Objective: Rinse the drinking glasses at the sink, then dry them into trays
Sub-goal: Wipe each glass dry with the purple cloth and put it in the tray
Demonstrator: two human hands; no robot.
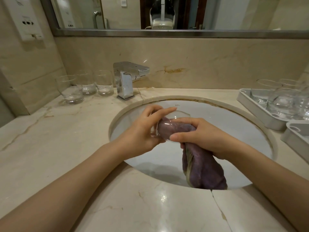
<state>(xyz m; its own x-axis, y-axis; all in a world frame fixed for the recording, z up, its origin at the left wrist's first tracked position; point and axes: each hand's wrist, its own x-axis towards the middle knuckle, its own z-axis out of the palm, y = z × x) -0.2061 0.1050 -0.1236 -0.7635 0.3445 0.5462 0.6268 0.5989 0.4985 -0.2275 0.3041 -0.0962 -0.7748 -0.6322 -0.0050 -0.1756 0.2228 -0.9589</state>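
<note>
A clear, straight-walled drinking glass lies tilted on its side above the white oval sink basin, gripped by the left hand. A purple terry cloth is stuffed into its mouth by the right hand, the rest hanging down into the basin. Three more clear tumblers stand upright in a row on the beige marble bench, left of the chrome tap. At the right, several clear glasses sit in a pale grey plastic tray; a second grey tray lies just beside it.
</note>
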